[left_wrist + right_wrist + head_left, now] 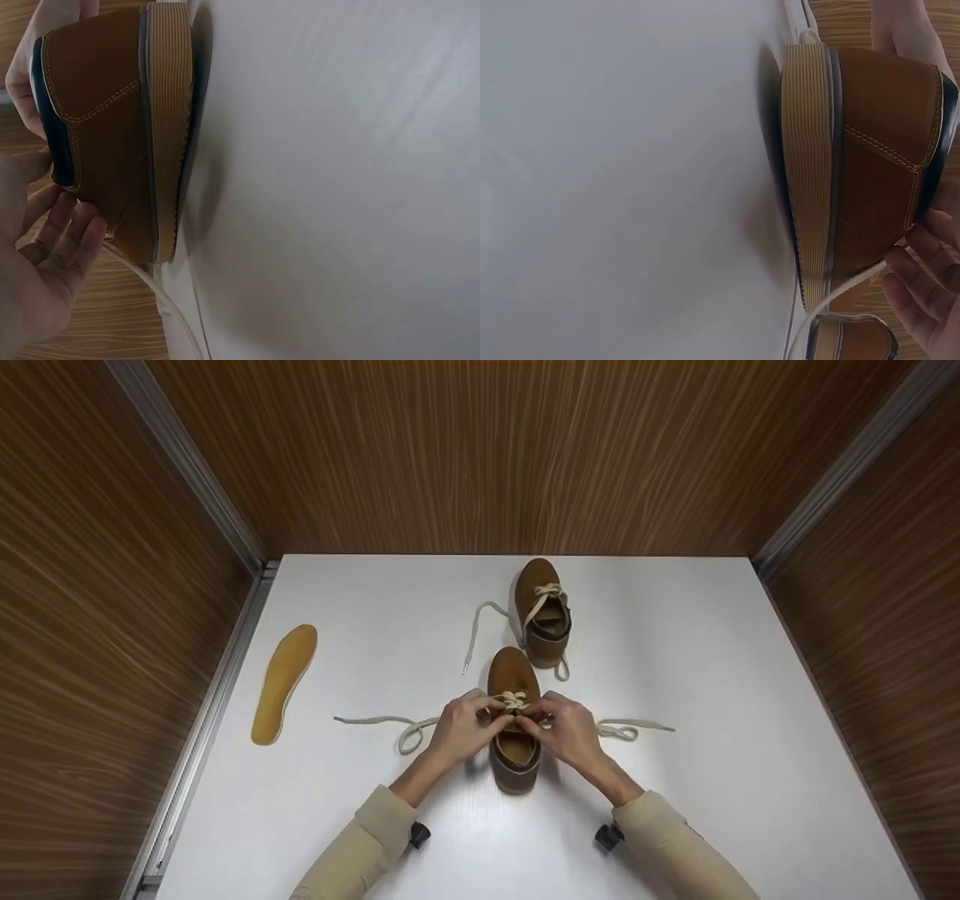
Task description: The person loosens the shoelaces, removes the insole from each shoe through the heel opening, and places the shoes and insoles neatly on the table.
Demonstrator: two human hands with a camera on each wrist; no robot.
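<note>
A brown shoe (512,669) with cream laces (513,700) stands upright, toe pointing away, between both hands. From its left side, my left hand (463,729) pinches the edge of the opening beside the lacing with thumb and fingertips. My right hand (567,730) pinches the opposite edge the same way, the two thumbs nearly meeting over the opening. Both wrist views show the shoe's side (97,90) and ribbed sole (808,150) at the white surface. Loose lace ends spread out to either side. The fingers cover part of the lacing.
A second brown shoe (531,579), laced, stands behind the first, slightly to the right, with one lace trailing left. A yellow-tan insole (283,684) lies at the left of the white table (712,660). Wood-grain panels (480,457) enclose the table at the back and sides.
</note>
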